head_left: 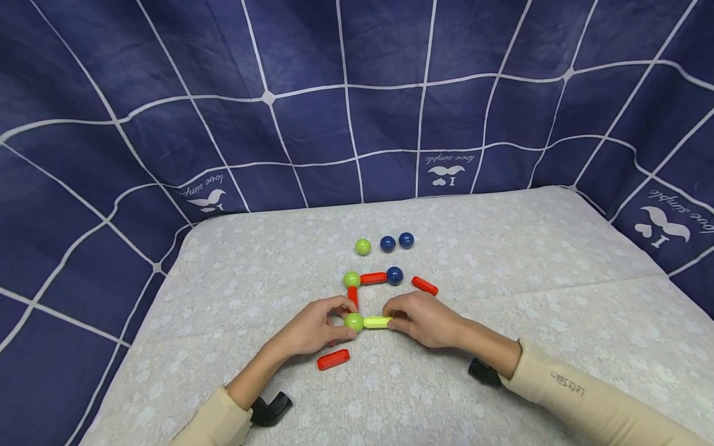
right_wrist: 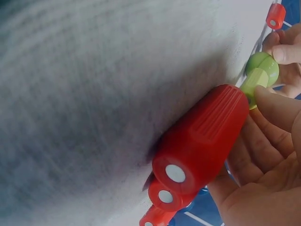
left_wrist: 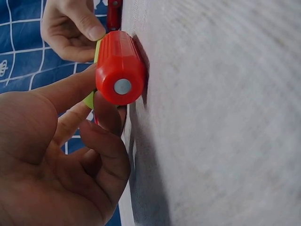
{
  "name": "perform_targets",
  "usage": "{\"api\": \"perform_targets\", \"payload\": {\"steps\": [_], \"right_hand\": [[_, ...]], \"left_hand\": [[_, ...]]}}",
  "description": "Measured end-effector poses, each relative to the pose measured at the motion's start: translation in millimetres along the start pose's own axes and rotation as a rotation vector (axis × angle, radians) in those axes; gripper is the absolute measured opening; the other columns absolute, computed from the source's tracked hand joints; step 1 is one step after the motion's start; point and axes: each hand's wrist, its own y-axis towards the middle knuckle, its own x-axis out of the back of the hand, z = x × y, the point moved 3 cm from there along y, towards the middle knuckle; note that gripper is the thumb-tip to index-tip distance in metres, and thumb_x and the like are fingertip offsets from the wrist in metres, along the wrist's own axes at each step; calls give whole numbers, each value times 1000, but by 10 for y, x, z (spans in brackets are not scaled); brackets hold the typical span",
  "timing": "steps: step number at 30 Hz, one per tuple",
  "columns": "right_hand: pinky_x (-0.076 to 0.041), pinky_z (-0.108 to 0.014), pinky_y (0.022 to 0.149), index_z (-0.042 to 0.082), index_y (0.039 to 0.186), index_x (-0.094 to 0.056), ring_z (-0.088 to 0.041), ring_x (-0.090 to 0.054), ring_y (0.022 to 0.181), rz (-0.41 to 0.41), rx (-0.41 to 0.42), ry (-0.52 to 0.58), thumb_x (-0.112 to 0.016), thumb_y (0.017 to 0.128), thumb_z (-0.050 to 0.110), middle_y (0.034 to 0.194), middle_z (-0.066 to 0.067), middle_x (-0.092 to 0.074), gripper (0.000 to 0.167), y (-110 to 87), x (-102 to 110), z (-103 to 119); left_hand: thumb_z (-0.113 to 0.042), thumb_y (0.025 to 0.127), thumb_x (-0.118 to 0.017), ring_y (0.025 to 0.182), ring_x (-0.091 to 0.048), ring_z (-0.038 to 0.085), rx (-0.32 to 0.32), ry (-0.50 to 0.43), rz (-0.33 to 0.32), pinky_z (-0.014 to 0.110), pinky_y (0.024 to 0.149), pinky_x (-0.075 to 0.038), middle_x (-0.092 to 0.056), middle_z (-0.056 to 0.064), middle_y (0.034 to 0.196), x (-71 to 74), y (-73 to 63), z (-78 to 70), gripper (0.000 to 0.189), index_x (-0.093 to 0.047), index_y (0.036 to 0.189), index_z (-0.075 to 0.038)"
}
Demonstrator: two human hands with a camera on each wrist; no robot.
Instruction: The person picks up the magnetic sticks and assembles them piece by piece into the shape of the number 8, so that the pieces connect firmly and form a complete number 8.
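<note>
My left hand (head_left: 315, 327) pinches a lime-green ball (head_left: 354, 322) between thumb and fingers. From that ball a yellow-green ribbed rod (head_left: 377, 323) runs right, and my right hand (head_left: 426, 319) pinches its other end. The ball also meets a red rod (head_left: 352, 297) leading up to a second green ball (head_left: 351, 280). Another red rod (head_left: 373, 279) links that one to a blue ball (head_left: 394, 275). In the right wrist view the rod's end (right_wrist: 256, 84) sits under my thumb, with the held ball (right_wrist: 258, 61) beyond it.
A loose red rod (head_left: 333, 359) lies below my left hand, and another (head_left: 425, 285) lies above my right. More red rods (right_wrist: 202, 136) with silver end discs are beside my right hand. Behind stand a green ball (head_left: 363, 246) and two blue balls (head_left: 387, 243).
</note>
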Motion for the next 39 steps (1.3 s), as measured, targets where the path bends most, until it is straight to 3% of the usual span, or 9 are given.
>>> {"api": "perform_targets", "payload": {"steps": [20,27,32,39], "right_hand": [[-49,-26,72,15,98,-71,-2,-56,77,-20,5,-3,-71,92,14,86,15,-63,6,7,12,-9],[-51,-29,71,6,105,-71,-7,-58,79,-123,-22,-9,-70,93,15,91,8,-67,16,30,306,-105],[-50,-32,68,3,104,-72,-12,-60,76,-244,-70,-29,-71,90,8,90,2,-69,15,145,602,-311],[-49,-40,72,-2,112,-68,-25,-61,83,-332,-229,-40,-69,91,7,97,-12,-68,23,358,827,-682]], "left_hand": [[-18,86,-79,56,-49,13,-7,20,-6,27,54,-43,-64,0,100,5,-18,5,26,-65,108,-18],[-20,86,-79,55,-50,13,-2,25,-8,27,54,-44,-63,1,101,11,-16,7,28,-64,109,-17],[-16,85,-79,53,-57,15,-3,-13,-1,27,54,-48,-63,3,101,12,-15,5,29,-64,110,-15],[-15,85,-80,53,-60,18,19,-46,1,29,57,-50,-62,4,100,-2,-6,-1,30,-64,110,-14]]}}
